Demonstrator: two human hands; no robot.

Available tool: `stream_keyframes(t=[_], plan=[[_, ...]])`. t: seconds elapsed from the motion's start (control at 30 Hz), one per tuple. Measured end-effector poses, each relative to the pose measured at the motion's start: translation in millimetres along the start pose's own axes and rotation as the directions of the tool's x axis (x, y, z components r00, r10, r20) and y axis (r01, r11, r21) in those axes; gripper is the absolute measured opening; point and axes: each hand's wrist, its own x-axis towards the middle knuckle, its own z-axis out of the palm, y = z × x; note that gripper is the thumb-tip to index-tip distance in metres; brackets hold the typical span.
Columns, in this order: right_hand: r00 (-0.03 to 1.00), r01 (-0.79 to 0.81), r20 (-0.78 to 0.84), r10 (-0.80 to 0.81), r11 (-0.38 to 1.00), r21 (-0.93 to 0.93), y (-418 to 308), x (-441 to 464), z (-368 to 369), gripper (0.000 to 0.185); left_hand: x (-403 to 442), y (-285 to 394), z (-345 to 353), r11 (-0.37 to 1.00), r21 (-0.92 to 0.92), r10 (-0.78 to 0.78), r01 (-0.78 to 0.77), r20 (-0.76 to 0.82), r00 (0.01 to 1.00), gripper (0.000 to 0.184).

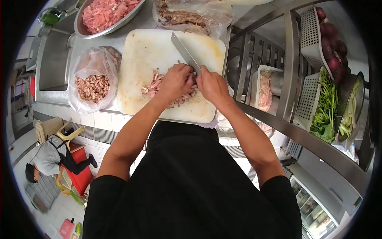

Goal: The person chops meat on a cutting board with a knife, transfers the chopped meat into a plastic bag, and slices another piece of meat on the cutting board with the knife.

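Note:
On the white cutting board (137,51) lie strips and bits of sliced meat (151,87). My right hand (213,85) is closed around the handle of a kitchen knife (184,51), whose wide blade points away from me and to the left. Close against the blade, my left hand (178,81) presses down with bent fingers on meat that its fingers mostly hide. More small pieces lie below both hands. Left of the board stands a clear plastic bag (75,81) holding chopped meat (92,87).
A metal bowl of raw meat (107,14) and bagged dark meat (185,20) sit behind the board. At right, a metal rack (288,67) holds red onions (332,44) and leafy greens (324,107). A sink (55,59) is far left; another person (49,155) sits lower left.

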Motion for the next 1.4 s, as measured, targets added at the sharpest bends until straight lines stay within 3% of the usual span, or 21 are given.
stream_keyframes(t=[0.07,0.17,0.3,0.43,0.5,0.63,0.7,0.8,1.0,1.07,1.13,1.2,1.27,1.4], plan=[[0.999,0.037,-0.019,-0.037,0.999,-0.009,-0.5,-1.1,-7.3,0.021,0.3,7.3,-12.7,0.976,-0.196,-0.094,0.092,-0.002,0.996,0.024],[0.987,-0.048,0.153,0.054,0.998,-0.046,-3.1,-55.7,-43.8,0.024,-1.6,6.5,-12.1,0.994,-0.105,-0.049,0.04,-0.082,0.995,0.023],[0.958,-0.146,0.237,0.159,0.987,-0.07,9.3,-88.5,-30.6,0.03,-6.5,-2.0,-0.8,0.994,-0.076,-0.074,0.072,-0.015,0.997,0.025],[0.965,-0.168,0.188,0.181,0.982,-0.082,5.8,-25.2,11.7,0.032,-1.7,-5.8,2.0,0.998,-0.041,-0.045,0.044,-0.017,0.999,0.025],[1.0,-0.017,0.015,0.017,1.0,0.006,2.3,-4.2,15.9,0.031,-5.4,-4.0,2.7,0.998,-0.056,-0.028,0.027,-0.022,0.999,0.024],[0.999,0.004,-0.045,-0.003,1.0,0.023,-4.0,-9.4,-12.5,0.029,-3.0,2.8,-13.5,0.994,-0.093,-0.051,0.049,-0.021,0.998,0.026],[0.984,-0.06,0.164,0.068,0.997,-0.054,-5.5,-45.4,-40.9,0.031,-5.3,4.0,-13.6,0.995,-0.081,-0.065,0.06,-0.061,0.996,0.027],[0.959,-0.114,0.25,0.133,0.99,-0.085,-9.1,-86.5,-50.4,0.023,-7.2,-3.8,-4.7,0.995,-0.046,-0.089,0.089,0.01,0.996,0.026],[0.991,-0.097,0.086,0.101,0.994,-0.046,-8.9,-10.6,12.5,0.022,-9.8,-2.1,1.1,0.997,-0.031,-0.073,0.072,-0.035,0.997,0.022],[1.0,0.03,-0.001,-0.03,0.999,-0.014,-5.0,10.6,13.8,0.026,-5.4,-4.8,-0.4,0.994,-0.067,-0.089,0.091,0.027,0.996,0.02],[1.0,0.005,0.021,-0.005,1.0,-0.022,-10.8,1.2,-4.7,0.025,-6.8,2.3,-12.3,0.991,-0.094,-0.102,0.1,-0.021,0.995,0.02],[0.986,-0.063,0.15,0.071,0.996,-0.058,-13.2,-32.6,-31.9,0.025,-8.0,5.3,-13.1,0.983,-0.137,-0.127,0.118,-0.063,0.99,0.021],[0.976,-0.059,0.208,0.072,0.996,-0.07,-13.2,-70.9,-51.3,0.025,-11.1,-1.3,-6.8,0.995,-0.07,-0.083,0.076,-0.09,0.992,0.018],[0.961,-0.123,0.241,0.137,0.99,-0.073,-1.9,-80.8,-15.4,0.025,-15.3,-4.4,4.9,0.997,-0.018,-0.077,0.076,-0.07,0.995,0.019]])
